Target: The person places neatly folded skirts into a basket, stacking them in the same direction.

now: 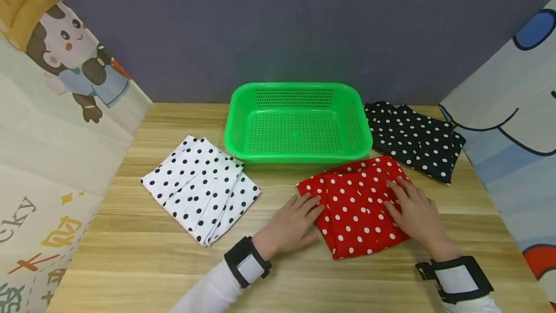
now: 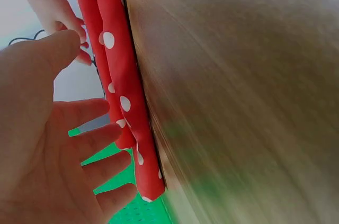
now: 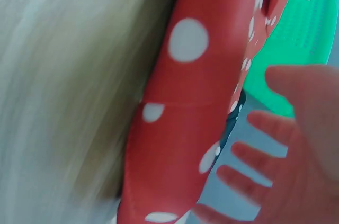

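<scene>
A folded red cloth with white dots (image 1: 354, 206) lies flat on the wooden table in front of me. At its left edge is my left hand (image 1: 292, 226), fingers spread and fingertips right at the fabric. My right hand (image 1: 417, 214) is over the cloth's right side, its fingers extended and its fingertips on the dotted surface. In the left wrist view the layered fold of the red cloth (image 2: 119, 75) shows beside the straight fingers. The right wrist view has the thick folded edge of the red cloth (image 3: 185, 86) next to the spread right hand (image 3: 296, 166).
Behind the red cloth stands a green perforated basket (image 1: 295, 157). To the left lies a folded white cloth with black dots (image 1: 200, 190). A black cloth with white dots (image 1: 414, 139) lies right of the basket. Printed panels and a dark wall border the wooden table (image 1: 130, 255).
</scene>
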Demonstrator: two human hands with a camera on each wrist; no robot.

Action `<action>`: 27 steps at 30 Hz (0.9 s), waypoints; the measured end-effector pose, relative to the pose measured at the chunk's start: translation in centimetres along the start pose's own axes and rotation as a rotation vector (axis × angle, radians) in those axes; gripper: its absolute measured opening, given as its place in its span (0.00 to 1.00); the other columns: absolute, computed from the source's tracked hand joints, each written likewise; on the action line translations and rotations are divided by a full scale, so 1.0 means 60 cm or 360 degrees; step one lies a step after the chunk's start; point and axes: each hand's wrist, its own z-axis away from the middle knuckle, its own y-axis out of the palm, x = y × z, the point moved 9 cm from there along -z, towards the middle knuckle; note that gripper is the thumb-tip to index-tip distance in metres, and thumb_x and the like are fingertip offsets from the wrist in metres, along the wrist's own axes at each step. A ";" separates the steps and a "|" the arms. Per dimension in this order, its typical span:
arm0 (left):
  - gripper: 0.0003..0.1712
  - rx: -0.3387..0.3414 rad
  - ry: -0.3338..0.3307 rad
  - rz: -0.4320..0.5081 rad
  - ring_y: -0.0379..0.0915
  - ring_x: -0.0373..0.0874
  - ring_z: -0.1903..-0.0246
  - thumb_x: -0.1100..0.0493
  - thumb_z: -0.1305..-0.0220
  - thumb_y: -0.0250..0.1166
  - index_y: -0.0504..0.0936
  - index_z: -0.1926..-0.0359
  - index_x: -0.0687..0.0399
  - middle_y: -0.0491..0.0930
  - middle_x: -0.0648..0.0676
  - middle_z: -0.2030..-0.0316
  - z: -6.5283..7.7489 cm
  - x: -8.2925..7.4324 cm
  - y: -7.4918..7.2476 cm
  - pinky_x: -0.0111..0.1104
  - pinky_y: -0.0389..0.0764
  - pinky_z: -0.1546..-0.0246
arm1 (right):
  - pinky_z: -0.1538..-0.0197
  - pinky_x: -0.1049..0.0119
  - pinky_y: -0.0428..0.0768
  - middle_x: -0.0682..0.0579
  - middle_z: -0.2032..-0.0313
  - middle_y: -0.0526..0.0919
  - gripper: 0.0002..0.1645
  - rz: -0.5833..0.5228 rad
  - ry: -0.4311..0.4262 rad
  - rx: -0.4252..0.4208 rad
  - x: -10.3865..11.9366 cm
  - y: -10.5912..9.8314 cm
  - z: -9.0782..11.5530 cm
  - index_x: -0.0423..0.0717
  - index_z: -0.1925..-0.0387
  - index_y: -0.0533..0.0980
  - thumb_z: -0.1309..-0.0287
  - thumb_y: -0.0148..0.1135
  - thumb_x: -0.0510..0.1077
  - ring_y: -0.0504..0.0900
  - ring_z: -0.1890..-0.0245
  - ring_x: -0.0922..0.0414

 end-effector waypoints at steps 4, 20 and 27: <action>0.37 0.0015 -0.0002 -0.0007 0.55 0.52 0.35 0.38 0.39 0.53 0.63 0.35 0.52 0.62 0.54 0.35 -0.002 -0.003 0.001 0.45 0.57 0.35 | 0.56 0.29 0.66 0.30 0.43 0.62 0.35 0.0008 0.0113 0.0117 -0.019 0.014 0.006 0.36 0.41 0.65 0.49 0.63 0.46 0.62 0.47 0.30; 0.32 0.0155 -0.0191 0.0099 0.57 0.51 0.36 0.40 0.37 0.52 0.68 0.37 0.50 0.65 0.53 0.37 0.018 0.029 0.010 0.43 0.60 0.36 | 0.54 0.31 0.67 0.31 0.42 0.62 0.38 -0.0031 0.0113 0.0404 0.008 0.047 0.021 0.38 0.38 0.61 0.46 0.60 0.51 0.62 0.47 0.30; 0.31 0.0152 -0.0342 0.0126 0.62 0.51 0.39 0.40 0.37 0.52 0.71 0.41 0.54 0.69 0.55 0.40 0.040 0.052 0.000 0.41 0.64 0.39 | 0.58 0.39 0.75 0.32 0.45 0.69 0.39 0.0000 0.0003 0.0340 0.043 0.040 0.023 0.36 0.38 0.62 0.47 0.62 0.51 0.71 0.52 0.34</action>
